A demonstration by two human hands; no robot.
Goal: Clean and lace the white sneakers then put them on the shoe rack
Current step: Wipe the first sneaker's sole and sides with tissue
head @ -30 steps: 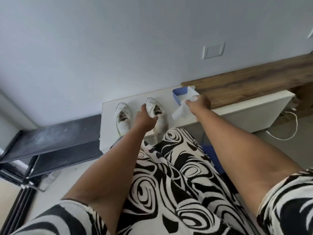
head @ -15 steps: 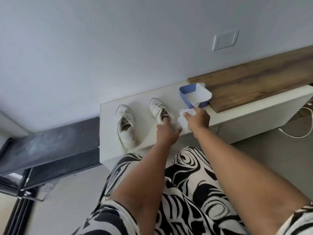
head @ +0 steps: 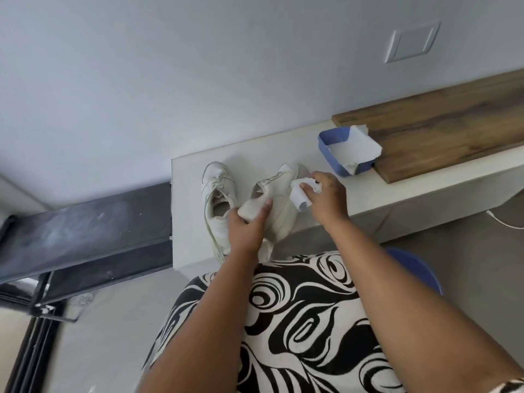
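Note:
Two white sneakers lie on a white bench (head: 190,194). The left sneaker (head: 217,194) lies flat with its opening up. My left hand (head: 246,228) grips the heel of the right sneaker (head: 279,199), which is tipped onto its side. My right hand (head: 326,194) holds a crumpled white wipe (head: 300,194) against that sneaker's side. Loose laces hang off the bench's front edge under my left hand.
A blue tray (head: 326,146) with white paper in it stands on the bench beside a wooden board (head: 453,129). The black shoe rack (head: 85,222) stands left of the bench. A white cable (head: 502,221) lies on the floor at right. A blue object (head: 419,268) shows behind my right arm.
My left hand took the right sneaker by the heel and tipped it onto its side. My right hand brought the wipe from the tray down to the sneaker.

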